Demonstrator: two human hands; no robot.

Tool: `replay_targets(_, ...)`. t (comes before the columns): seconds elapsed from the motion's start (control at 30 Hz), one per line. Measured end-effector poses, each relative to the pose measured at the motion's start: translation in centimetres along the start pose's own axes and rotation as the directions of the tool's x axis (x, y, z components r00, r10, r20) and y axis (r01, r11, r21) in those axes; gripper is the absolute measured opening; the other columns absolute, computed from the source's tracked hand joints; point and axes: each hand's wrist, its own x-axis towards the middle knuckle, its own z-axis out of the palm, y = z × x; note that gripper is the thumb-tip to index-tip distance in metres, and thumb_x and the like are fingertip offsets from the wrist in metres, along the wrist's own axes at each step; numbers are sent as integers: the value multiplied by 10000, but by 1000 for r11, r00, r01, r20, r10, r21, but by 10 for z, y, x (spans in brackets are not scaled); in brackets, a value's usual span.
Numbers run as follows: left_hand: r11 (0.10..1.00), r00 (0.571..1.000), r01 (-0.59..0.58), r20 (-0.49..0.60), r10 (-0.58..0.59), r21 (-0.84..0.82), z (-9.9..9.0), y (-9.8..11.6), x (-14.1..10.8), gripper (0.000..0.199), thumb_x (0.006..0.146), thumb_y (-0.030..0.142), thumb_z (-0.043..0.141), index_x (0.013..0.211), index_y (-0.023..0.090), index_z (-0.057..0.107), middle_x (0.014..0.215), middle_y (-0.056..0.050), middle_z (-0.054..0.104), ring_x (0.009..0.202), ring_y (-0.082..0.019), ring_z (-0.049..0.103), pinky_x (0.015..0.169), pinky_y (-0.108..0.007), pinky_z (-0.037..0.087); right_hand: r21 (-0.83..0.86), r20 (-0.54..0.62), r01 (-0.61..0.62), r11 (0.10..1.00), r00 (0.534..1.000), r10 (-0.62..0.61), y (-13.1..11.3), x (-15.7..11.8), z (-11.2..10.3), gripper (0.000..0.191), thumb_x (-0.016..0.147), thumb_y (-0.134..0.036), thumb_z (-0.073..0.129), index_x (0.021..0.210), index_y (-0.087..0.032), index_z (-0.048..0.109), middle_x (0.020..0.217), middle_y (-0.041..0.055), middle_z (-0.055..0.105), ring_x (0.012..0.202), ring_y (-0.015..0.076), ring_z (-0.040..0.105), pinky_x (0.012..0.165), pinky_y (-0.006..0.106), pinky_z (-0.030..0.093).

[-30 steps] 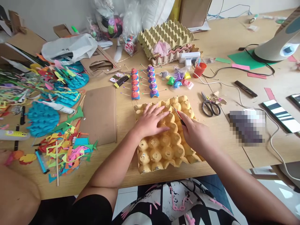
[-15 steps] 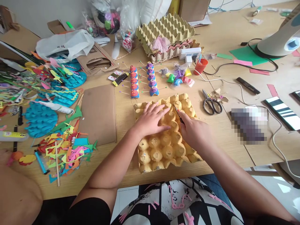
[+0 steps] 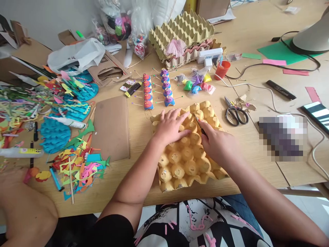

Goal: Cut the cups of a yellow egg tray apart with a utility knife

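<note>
A yellow egg tray (image 3: 177, 170) lies upside down at the table's front edge, its cups pointing up. My left hand (image 3: 171, 128) rests flat on its upper left part, fingers spread over the cups. In my right hand (image 3: 218, 142) is a slim dark utility knife (image 3: 202, 129), its blade pointing away from me into the tray between two rows of cups. How deep the blade sits cannot be seen. Black-handled scissors (image 3: 235, 115) lie partly spread to the right of the tray, beside some shavings.
Red and purple caterpillar figures (image 3: 147, 92) stand behind the tray. Brown cardboard (image 3: 111, 128), paper scraps (image 3: 84, 169) and blue egg-tray pieces (image 3: 55, 133) lie left. Another person's arm (image 3: 25, 202) reaches in at lower left. A red cup (image 3: 222, 70) and white cable (image 3: 272, 99) are right.
The view has turned a little, so everything on the table sits slightly differently in the picture. Both hands stay at nearly the same places on the egg tray, the knife still in the right.
</note>
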Motion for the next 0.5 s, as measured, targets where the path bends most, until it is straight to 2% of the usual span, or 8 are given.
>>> replay_targets(0.17,1000,1000,-12,-27,12,-9,2,4,4,805,987,601,630,1684,286,380,1682,-143,448,1557,-352,389,1308,-613,194,5,-20,37,999,999,-37,3,-2,5,538,1052,-333,392,1552,-200,540,922,136,826,770,311,764,577,371,435)
replay_targets(0.3,1000,1000,-11,-21,11,7,3,1,3,801,985,590,634,1684,291,382,1711,-148,409,1566,-358,380,1298,-611,201,17,-28,43,999,999,-43,3,-3,11,562,1057,-300,359,1588,-172,491,956,159,824,791,327,771,608,398,482)
replay_targets(0.5,1000,1000,-16,-18,16,23,5,-1,5,835,971,669,618,1687,313,376,1718,-157,396,1551,-373,394,1273,-609,236,35,-58,61,998,997,-59,7,-4,15,558,1063,-351,358,1587,-225,504,939,144,825,781,322,762,632,404,522)
